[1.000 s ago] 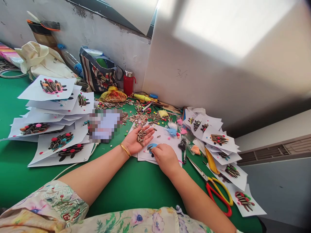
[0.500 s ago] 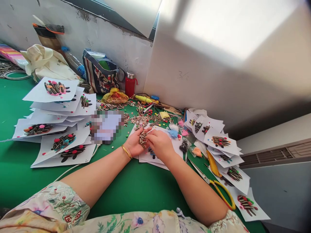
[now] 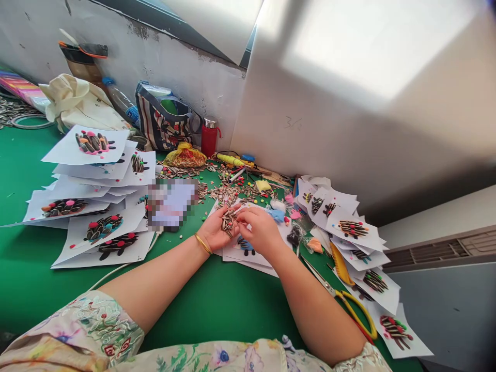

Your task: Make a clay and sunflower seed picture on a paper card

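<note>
My left hand, with a gold bangle at the wrist, is cupped palm up around a heap of striped sunflower seeds. Close against its right side is my right hand, its thumb and fingertips pinched together at the heap's edge; whatever they pinch is too small to make out. Under both hands lie white paper sheets. The top sheet carries a blue clay shape with dark seeds, partly covered by my right hand.
Decorated sheets are stacked at left and right. Yellow-handled scissors lie by my right forearm. A phone, loose seeds, clay pieces, a red bottle and a striped bag stand or lie beyond.
My right hand has shifted slightly right and down from the seed heap, uncovering more of the blue clay shape. My left hand stays cupped. The whole view has moved slightly.
</note>
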Available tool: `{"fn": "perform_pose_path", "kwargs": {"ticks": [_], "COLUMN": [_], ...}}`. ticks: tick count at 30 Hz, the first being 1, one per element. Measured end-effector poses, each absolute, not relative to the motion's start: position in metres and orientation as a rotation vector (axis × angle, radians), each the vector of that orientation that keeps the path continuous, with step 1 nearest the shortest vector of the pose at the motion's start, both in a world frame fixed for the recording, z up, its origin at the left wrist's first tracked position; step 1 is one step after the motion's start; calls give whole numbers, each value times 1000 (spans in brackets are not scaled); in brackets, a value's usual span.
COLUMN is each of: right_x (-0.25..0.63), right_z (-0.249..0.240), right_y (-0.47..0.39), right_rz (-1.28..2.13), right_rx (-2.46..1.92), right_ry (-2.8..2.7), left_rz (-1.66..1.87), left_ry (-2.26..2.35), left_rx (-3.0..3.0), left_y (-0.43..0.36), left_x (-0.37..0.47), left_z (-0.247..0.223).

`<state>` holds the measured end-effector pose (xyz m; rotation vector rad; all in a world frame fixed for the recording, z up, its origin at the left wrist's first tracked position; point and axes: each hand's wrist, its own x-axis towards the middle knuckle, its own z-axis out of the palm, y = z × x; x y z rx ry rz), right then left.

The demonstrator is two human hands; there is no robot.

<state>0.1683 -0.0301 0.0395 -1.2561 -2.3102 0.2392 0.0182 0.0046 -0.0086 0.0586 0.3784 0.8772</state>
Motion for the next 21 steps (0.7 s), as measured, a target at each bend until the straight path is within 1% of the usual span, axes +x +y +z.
{"fn": "perform_pose_path", "kwargs": {"ticks": [4, 6, 11, 16, 21], "right_x": [165, 161, 161, 179, 201], "right_z": [48, 49, 45, 42, 30], "right_y": [-53, -58, -47, -36, -29], "right_rz": [576, 645, 620, 659, 579], "right_rx": [-1228, -1262, -1299, -1343, -1384], "right_ry": [-2435, -2435, -2291, -2084, -2141], "left_rz": [943, 950, 942, 879, 911], "left_ry": [407, 420, 473, 418, 442], "left_rx": [13, 4, 30, 47, -27], "left_y": [3, 3, 3, 4, 2], "left_x": [18, 19, 20, 18, 18], "left_z": [-4, -2, -5, -8, -3]}}
